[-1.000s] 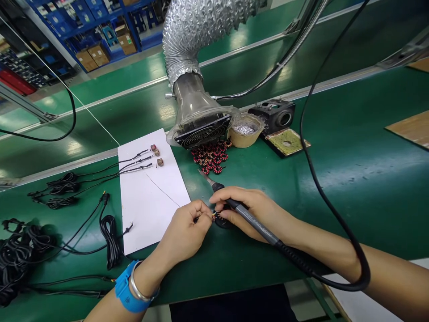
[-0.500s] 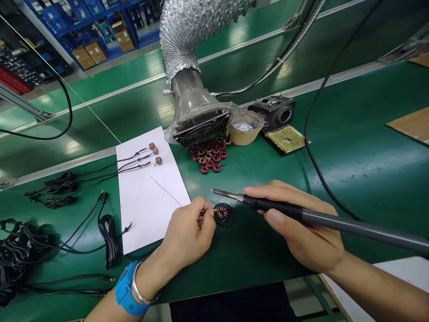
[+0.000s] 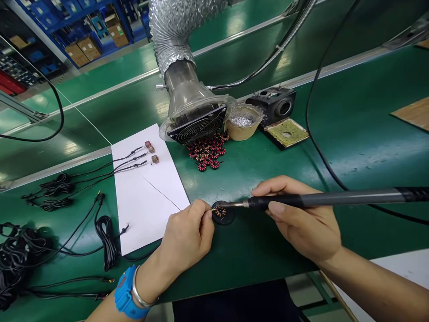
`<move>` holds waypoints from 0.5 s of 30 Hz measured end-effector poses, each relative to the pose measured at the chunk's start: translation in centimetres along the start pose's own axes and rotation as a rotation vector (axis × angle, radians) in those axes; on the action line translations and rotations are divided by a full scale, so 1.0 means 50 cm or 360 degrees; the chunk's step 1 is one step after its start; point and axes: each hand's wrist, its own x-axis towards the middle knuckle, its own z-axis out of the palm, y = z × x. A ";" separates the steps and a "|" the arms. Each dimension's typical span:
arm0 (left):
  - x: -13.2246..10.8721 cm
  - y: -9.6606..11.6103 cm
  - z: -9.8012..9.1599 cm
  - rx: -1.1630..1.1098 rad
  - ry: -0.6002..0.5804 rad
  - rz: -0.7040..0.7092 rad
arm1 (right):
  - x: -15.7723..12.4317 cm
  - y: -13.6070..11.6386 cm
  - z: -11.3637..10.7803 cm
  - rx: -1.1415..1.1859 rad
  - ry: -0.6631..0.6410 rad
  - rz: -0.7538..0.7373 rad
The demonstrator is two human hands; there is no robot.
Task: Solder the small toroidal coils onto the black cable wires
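Held like a pen, the soldering iron (image 3: 311,198) is in my right hand (image 3: 303,223), its metal tip pointing left. That tip reaches the wound toroid coil (image 3: 220,211), which lies on a round black pad (image 3: 228,219). My left hand (image 3: 189,232) is closed in a pinch just left of the coil. A thin yellowish wire end (image 3: 213,209) sticks out of its fingertips toward the coil; the rest is hidden in the fingers. A thin dark wire (image 3: 162,193) runs over the white sheet (image 3: 150,219) to this hand.
Beyond the pad lie several red-and-black toroid coils (image 3: 206,152) under a fume extractor hood (image 3: 197,107). A bowl of solder bits (image 3: 243,125) and an iron stand with yellow sponge (image 3: 286,133) sit to its right. Black cables (image 3: 107,241) cover the left; the iron's cord (image 3: 321,152) arcs right.
The soldering iron has come down and left, levelling out, so its tip now meets the coil. My left hand has stayed nearly in place. The view has shifted slightly.
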 end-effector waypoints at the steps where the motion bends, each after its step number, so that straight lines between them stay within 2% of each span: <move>1: 0.000 0.000 0.000 0.0013 -0.0004 0.0002 | 0.000 0.001 0.000 -0.0009 0.0000 -0.0005; 15: -0.003 0.001 0.000 0.0101 -0.0013 0.0025 | 0.001 -0.001 0.004 -0.0119 0.0003 -0.0048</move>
